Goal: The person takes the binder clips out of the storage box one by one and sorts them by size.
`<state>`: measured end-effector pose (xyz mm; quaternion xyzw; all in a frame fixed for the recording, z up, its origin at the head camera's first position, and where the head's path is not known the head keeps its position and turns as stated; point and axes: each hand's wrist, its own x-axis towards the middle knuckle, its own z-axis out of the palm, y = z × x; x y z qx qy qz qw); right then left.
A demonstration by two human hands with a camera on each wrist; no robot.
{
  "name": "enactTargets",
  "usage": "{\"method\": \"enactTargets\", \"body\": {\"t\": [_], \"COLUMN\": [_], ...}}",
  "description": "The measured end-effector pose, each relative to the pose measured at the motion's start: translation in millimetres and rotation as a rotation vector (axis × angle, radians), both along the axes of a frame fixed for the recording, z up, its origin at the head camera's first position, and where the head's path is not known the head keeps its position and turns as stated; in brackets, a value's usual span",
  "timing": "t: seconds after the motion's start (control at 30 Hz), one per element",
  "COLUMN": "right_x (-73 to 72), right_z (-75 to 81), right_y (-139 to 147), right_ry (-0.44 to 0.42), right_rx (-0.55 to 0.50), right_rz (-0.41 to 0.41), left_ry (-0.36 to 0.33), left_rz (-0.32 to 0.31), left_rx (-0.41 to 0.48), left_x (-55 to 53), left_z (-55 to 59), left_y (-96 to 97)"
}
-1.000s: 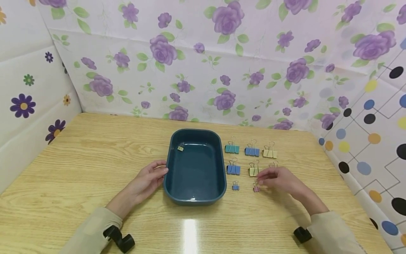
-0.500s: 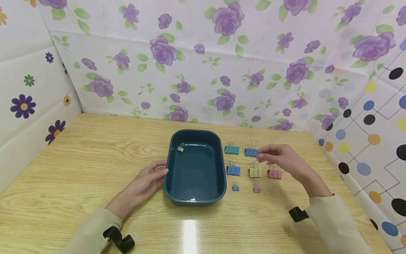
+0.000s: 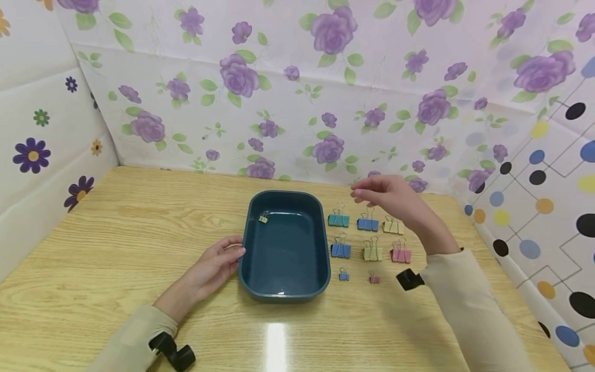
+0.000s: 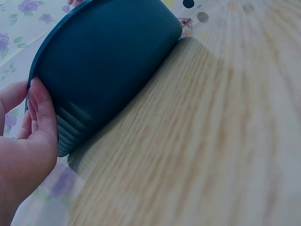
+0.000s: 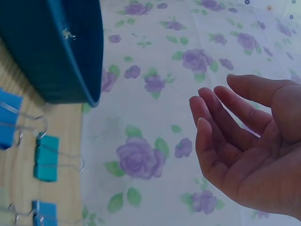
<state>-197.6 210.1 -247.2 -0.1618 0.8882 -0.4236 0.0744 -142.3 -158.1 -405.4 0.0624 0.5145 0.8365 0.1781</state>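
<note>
My left hand (image 3: 217,266) lies against the left wall of a dark teal tray (image 3: 287,298), its fingertips touching the outside near the rim; the left wrist view shows the same fingers (image 4: 44,106). Inside the tray, at its far left, sits a small yellow binder clip (image 3: 263,219). My right hand (image 3: 386,196) is raised above the back row with nothing in it, its fingers loosely bent in the right wrist view. Nearest below it are a blue binder clip (image 3: 368,225), a teal binder clip (image 3: 339,220) and a pale yellow binder clip (image 3: 392,226), partly covered by the hand.
A middle row has a blue clip (image 3: 341,251), a yellow clip (image 3: 372,253) and a pink clip (image 3: 401,255). Closer lie a small blue clip (image 3: 344,277) and a small pink clip (image 3: 374,279). Floral sheeting (image 3: 288,103) closes off the wooden table's (image 3: 162,206) back.
My right hand has risen from the small pink clip, moving back and slightly left over the rows. The clips and tray stay in place; my left hand keeps touching the tray.
</note>
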Motion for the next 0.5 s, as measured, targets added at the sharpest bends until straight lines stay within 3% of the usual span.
{"method": "enactTargets", "body": {"t": [0.27,0.5], "right_x": [-16.8,-34.5], "right_z": [18.3,24.9], "right_y": [-37.8,-69.5], "right_ry": [0.013,0.039], "right_rx": [-0.06,-0.071], "right_rz": [-0.001,0.031], "left_ry": [0.009,0.018], "left_rz": [-0.007,-0.004], "left_rx": [-0.004,0.016], "left_x": [0.9,1.0], "left_z": [1.5,1.2], "left_y": [0.6,1.0]}}
